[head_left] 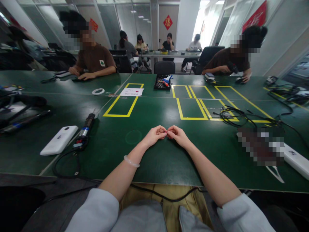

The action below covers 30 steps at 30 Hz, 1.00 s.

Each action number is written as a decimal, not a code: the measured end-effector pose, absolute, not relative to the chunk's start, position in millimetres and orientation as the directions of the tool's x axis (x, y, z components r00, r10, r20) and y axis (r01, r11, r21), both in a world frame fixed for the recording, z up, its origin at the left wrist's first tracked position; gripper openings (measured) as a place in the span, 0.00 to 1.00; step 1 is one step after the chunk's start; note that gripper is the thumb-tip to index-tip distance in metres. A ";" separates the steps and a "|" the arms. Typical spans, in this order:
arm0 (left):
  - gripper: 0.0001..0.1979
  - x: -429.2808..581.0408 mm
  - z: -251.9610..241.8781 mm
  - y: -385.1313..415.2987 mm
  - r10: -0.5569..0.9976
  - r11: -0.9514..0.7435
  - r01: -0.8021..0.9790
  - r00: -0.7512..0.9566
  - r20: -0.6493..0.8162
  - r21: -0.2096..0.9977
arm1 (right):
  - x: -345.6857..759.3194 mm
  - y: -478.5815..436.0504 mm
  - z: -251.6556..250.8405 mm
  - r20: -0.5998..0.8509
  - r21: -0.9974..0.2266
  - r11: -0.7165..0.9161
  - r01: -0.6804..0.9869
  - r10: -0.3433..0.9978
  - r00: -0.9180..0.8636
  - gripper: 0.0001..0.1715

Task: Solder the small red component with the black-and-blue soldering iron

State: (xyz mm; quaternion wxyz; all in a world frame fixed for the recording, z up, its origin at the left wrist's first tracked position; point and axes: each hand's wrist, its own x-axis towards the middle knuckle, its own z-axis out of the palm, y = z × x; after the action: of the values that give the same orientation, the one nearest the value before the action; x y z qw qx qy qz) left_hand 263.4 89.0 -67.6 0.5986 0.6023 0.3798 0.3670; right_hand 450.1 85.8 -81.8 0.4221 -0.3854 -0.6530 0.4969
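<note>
My left hand (156,133) and my right hand (177,134) meet above the green table (116,138), fingertips against fingertips. Both are closed in a pinch. A tiny reddish spot shows where the fingertips join, but I cannot make out what it is. A pale bangle circles my left wrist. To the left of my hands lie a black cylindrical tool with a blue band (84,130) and a white power bank (59,140).
Yellow tape outlines (193,118) mark the table beyond my hands. A black tray (158,85) holds a blue-and-white tool. Tangled black cables (229,114), a pixelated object (260,145) and a white device (295,158) lie at right. Two co-workers sit across the table.
</note>
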 end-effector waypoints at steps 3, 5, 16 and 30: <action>0.16 263.5 -70.0 90.2 0.901 -0.065 0.043 0.432 0.040 0.997 | 451.0 86.4 -81.9 0.201 -0.959 0.255 0.126 0.921 -0.333 0.15; 0.16 263.8 -70.0 90.4 0.912 -0.094 0.065 0.405 0.060 0.993 | 451.7 85.9 -81.1 0.221 -0.945 0.284 0.162 0.919 -0.326 0.14; 0.13 264.8 -65.1 88.9 0.919 -0.113 0.113 0.388 0.061 0.987 | 452.2 85.0 -78.4 0.252 -0.906 0.337 0.254 0.915 -0.315 0.13; 0.14 265.4 -67.9 90.2 0.916 -0.040 0.120 0.401 -0.011 0.992 | 450.9 83.1 -77.5 0.277 -0.875 0.379 0.303 0.903 -0.328 0.12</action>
State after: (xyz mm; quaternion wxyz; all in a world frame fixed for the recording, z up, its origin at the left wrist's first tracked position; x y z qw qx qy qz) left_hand 265.4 90.2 -67.9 0.5555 0.6261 0.4138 0.3580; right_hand 450.9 83.1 -77.5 0.4040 -0.4158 -0.7253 0.3713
